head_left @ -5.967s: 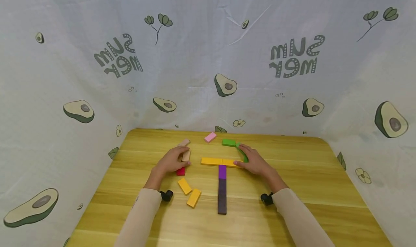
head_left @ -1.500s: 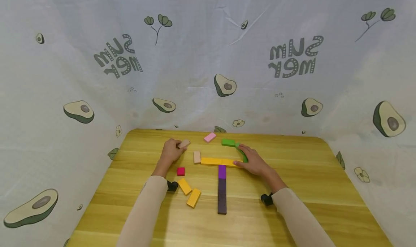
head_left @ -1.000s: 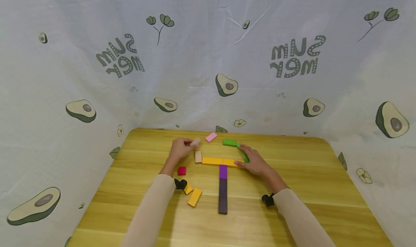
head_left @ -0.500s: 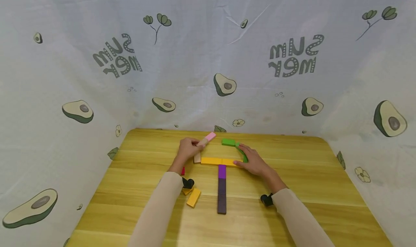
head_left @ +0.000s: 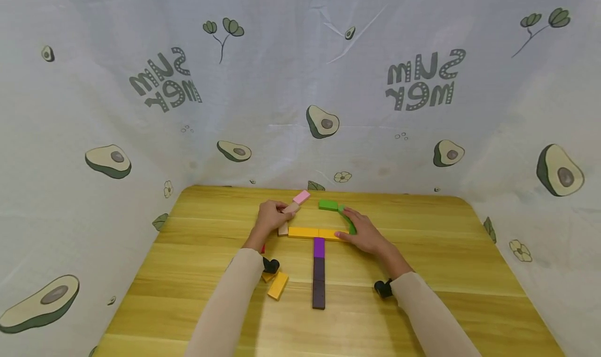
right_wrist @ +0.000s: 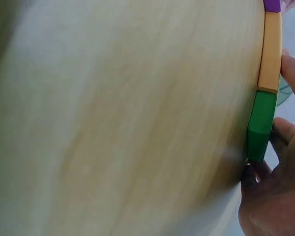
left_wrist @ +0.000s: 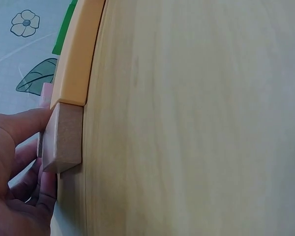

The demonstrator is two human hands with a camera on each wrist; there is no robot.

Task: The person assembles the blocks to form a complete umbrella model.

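Note:
My left hand (head_left: 269, 216) pinches a beige wooden block (head_left: 291, 208), slanted so its upper end meets a pink block (head_left: 301, 197). Below it a second beige block (head_left: 283, 229) abuts the left end of a row of two yellow blocks (head_left: 303, 233); in the left wrist view, this beige block (left_wrist: 64, 137) sits right beside the fingers. My right hand (head_left: 366, 234) rests with its fingers extended along a slanted green block (head_left: 353, 228), thumb at the yellow row's right end. Another green block (head_left: 327, 205) lies beyond. A purple block (head_left: 319, 247) and dark blocks (head_left: 318, 284) run down from the row.
Loose on the wooden table (head_left: 422, 315), a yellow block (head_left: 278, 286) lies near my left sleeve. Another yellow one (head_left: 268, 276) and a red block (head_left: 263, 249) are mostly hidden by the left arm. A printed cloth (head_left: 281, 85) surrounds the table's back and sides.
My left hand has set one beige block against the yellow row, then picked up the far beige block and brought it right to the pink one. The right hand has stayed in place.

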